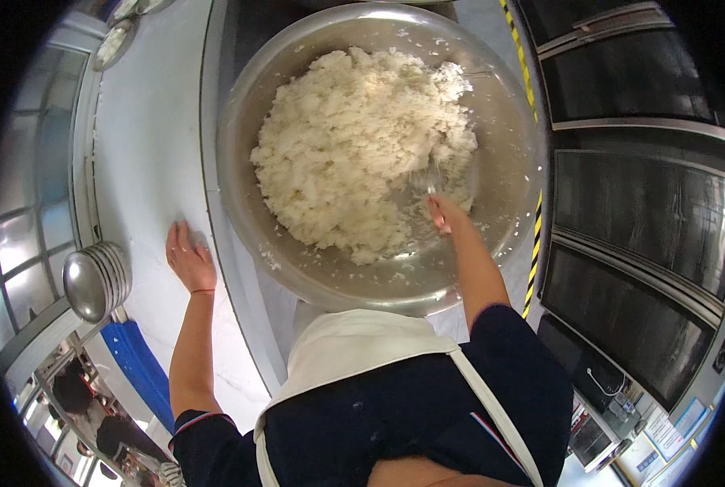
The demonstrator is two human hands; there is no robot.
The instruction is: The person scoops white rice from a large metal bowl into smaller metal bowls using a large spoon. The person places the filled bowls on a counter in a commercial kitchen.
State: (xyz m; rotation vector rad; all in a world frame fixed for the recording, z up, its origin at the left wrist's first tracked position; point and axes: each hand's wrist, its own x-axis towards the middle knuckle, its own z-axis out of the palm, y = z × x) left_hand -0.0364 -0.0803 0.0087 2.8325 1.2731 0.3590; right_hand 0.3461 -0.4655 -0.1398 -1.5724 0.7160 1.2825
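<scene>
A very large round metal bowl (490,243) holds a big mound of cooked white rice (362,140). My right hand (445,213) is over the near right part of the bowl, closed around the handle of a metal utensil (429,179). The utensil's head is blurred and meets the rice, so its exact kind cannot be told. My left hand (192,255) rests on the white countertop (149,152) to the left of the bowl, fingers somewhat spread, holding nothing. Loose grains cling to the bowl's inner wall.
A row of nested metal bowls (97,280) stands at the counter's left edge, beside a blue cloth (137,365). Dishes with white contents (114,45) sit at the far left. Dark-fronted cabinets (636,207) line the right. Other people (107,426) are at the lower left.
</scene>
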